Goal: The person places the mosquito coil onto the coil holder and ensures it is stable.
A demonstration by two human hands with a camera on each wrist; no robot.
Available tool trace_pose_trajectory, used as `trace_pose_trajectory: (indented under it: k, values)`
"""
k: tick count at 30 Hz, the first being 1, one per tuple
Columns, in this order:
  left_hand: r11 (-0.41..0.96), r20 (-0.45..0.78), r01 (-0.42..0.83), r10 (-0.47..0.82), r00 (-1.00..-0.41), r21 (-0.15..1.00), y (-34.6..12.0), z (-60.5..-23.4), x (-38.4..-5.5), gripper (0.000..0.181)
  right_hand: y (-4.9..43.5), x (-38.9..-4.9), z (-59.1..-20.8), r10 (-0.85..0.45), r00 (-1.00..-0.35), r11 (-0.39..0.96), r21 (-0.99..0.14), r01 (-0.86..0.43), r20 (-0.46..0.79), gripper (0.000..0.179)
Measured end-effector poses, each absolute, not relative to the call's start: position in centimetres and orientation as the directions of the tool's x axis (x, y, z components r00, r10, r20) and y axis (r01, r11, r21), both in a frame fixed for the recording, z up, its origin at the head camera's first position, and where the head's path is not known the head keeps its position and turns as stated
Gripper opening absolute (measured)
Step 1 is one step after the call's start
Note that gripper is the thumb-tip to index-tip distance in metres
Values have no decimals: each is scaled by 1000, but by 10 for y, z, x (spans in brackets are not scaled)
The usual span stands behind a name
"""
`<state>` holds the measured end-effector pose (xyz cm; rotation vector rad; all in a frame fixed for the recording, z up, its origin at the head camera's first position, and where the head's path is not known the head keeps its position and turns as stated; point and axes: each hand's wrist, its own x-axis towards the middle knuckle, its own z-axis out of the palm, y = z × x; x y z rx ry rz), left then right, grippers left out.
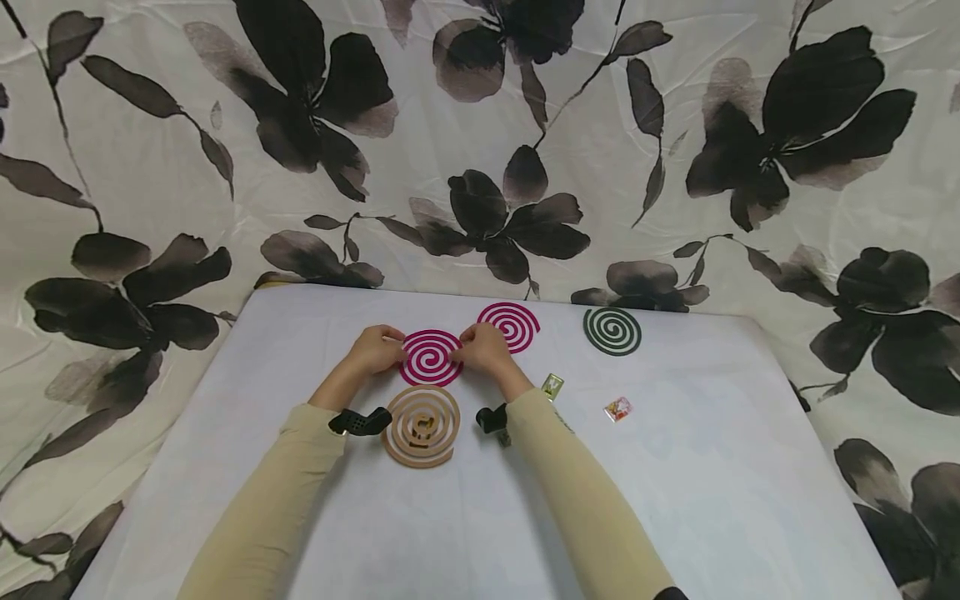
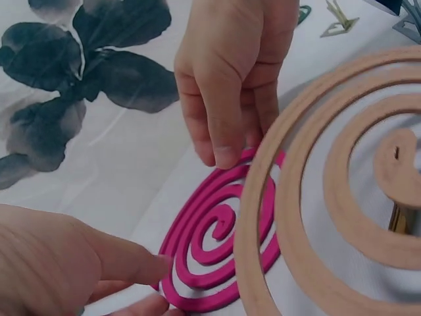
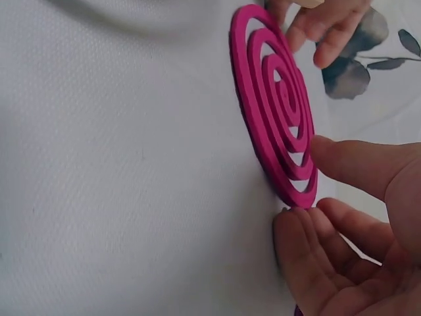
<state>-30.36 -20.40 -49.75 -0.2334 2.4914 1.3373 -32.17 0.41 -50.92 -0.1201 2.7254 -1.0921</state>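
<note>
A pink mosquito coil (image 1: 431, 358) lies between my two hands, just beyond a tan coil. My left hand (image 1: 378, 350) pinches its left edge, the thumb on top of the outer ring in the left wrist view. On the opposite edge, my right hand (image 1: 483, 348) holds the rim between thumb and fingers, as the right wrist view (image 3: 355, 230) shows. The tan mosquito coil (image 2: 302, 197) sits raised off the table, nearer to me, with a small gold metal piece (image 2: 400, 218) under its centre.
Behind my right hand lies a second pink coil (image 1: 517, 327), and a green coil (image 1: 612, 332) is farther right. A small gold-green piece (image 1: 552, 385) and a small red-and-white piece (image 1: 618, 408) rest on the white table (image 1: 675, 500). Floral cloth (image 1: 420, 108) hangs behind.
</note>
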Motion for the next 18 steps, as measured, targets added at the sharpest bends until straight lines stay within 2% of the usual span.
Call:
trace_pose_trajectory:
  k: [5,11,18]
  values:
    - [536,-312,-269,-12,-950,800,-206,-504,-298,47,4,-317,-512,-134,-976,676,-736,37,-172,34]
    - [527,-281,-311,-140,-950,791,-201,-511,-299,40,5,-318,-517,-79,-982,546,-832,102,-172,30]
    - [327,-300,-317,-103,-948,890,-196,-506,-302,37,13,-321,-507,-74,-973,292,-937,189,-219,24]
